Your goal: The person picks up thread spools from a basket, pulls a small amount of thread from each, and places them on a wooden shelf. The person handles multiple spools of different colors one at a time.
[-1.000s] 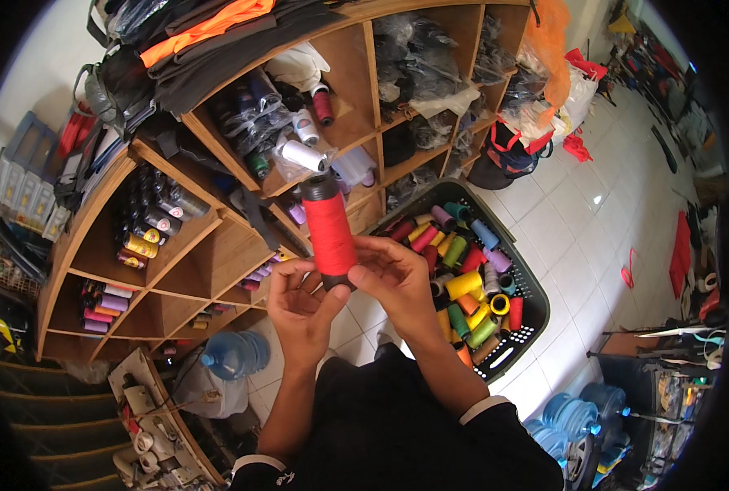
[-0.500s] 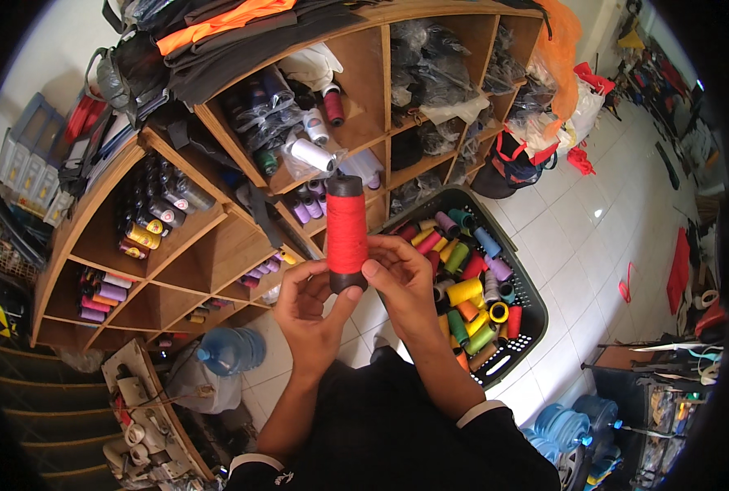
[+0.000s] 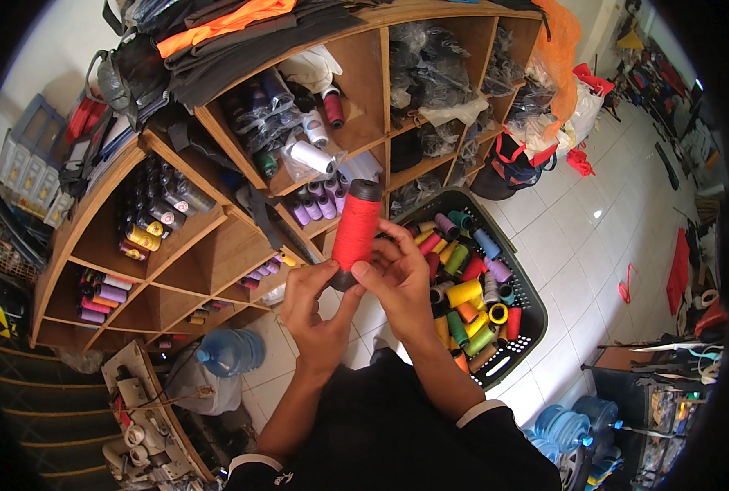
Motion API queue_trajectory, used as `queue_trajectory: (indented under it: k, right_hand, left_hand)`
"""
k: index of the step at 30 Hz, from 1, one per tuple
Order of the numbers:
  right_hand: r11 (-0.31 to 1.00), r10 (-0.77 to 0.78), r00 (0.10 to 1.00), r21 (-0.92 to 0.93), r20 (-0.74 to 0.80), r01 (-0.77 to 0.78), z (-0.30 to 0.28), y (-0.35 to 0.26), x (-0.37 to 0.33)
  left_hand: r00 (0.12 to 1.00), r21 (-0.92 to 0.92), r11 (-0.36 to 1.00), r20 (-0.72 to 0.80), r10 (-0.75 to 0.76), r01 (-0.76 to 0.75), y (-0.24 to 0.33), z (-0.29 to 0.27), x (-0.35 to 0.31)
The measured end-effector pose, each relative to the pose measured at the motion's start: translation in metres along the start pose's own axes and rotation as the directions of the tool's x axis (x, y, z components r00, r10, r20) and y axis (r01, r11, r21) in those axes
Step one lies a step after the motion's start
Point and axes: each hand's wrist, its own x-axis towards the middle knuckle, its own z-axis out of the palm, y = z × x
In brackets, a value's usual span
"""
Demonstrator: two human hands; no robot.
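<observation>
A spool of red thread (image 3: pixel 356 231) with dark ends is held up in front of me, its top leaning to the right. My left hand (image 3: pixel 317 311) closes round its lower dark end with thumb and fingers. On the other side, the thumb of my right hand (image 3: pixel 399 286) presses on the thread near the bottom, with its fingers curled behind. Below and to the right of my hands, a dark green plastic basket (image 3: pixel 531 304) holds many thread spools in yellow, green, red, purple and blue.
A wooden shelf unit (image 3: pixel 279 72) with compartments of spools and plastic-wrapped goods curves across the back and left. A blue water jug (image 3: pixel 232 352) stands on the tiled floor at the left; more blue jugs (image 3: pixel 562 427) are at the lower right. A sewing machine (image 3: pixel 139 425) sits at the lower left.
The red spool has tilted from upright to leaning right, its top moving slightly right. Both hands stay on it, with small shifts of the fingers.
</observation>
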Motion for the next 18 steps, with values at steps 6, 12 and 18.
queue_trajectory:
  k: [6, 12, 18]
  right_hand:
    - [1.000, -0.005, 1.000, 0.002, 0.006, 0.005, 0.0006, -0.0037, 0.0008]
    - [1.000, -0.001, 0.999, -0.017, 0.039, 0.001, -0.0008, -0.0017, 0.0013]
    - [1.000, 0.000, 1.000, 0.023, 0.028, -0.001, -0.0010, -0.0007, 0.0018]
  left_hand:
    - [0.998, 0.076, 0.995, -0.018, 0.061, -0.059, -0.0024, 0.0008, -0.0015]
    - [0.992, 0.156, 0.980, 0.003, 0.124, -0.123, -0.0014, 0.0005, -0.0010]
    - [0.994, 0.116, 0.989, -0.060, 0.095, -0.087, -0.0005, 0.0032, -0.0023]
